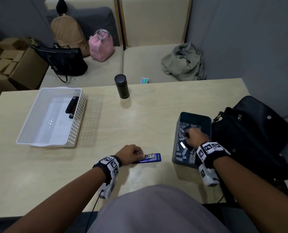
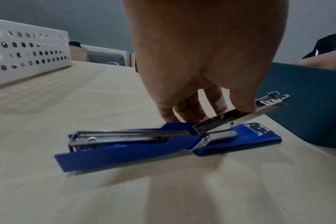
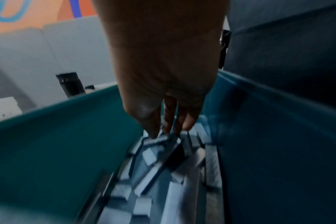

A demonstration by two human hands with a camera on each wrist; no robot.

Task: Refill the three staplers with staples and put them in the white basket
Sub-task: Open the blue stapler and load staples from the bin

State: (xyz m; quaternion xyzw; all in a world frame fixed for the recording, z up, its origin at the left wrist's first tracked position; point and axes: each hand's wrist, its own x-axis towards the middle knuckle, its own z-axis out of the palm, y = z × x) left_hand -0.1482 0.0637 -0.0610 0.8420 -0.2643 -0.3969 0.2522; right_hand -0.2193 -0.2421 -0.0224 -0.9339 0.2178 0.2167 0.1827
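Note:
A blue stapler (image 1: 154, 159) (image 2: 134, 150) lies flipped open on the table's near side. My left hand (image 1: 140, 154) (image 2: 220, 112) pinches its raised metal magazine, thumb on top and fingers behind. My right hand (image 1: 186, 136) (image 3: 163, 133) reaches down into the teal bin (image 1: 195, 117) (image 3: 67, 144), its fingertips at the loose staple strips (image 1: 182, 145) (image 3: 150, 156); blur hides whether it holds one. The white basket (image 1: 29, 116) (image 2: 29, 50) stands at the left with a black stapler (image 1: 72, 104) leaning on its right wall.
A black flask (image 1: 122, 86) stands at the table's far middle. A black bag (image 1: 254, 132) lies right beside the teal bin. A small box (image 1: 144, 80) sits at the far edge. Beyond the table is a sofa with bags.

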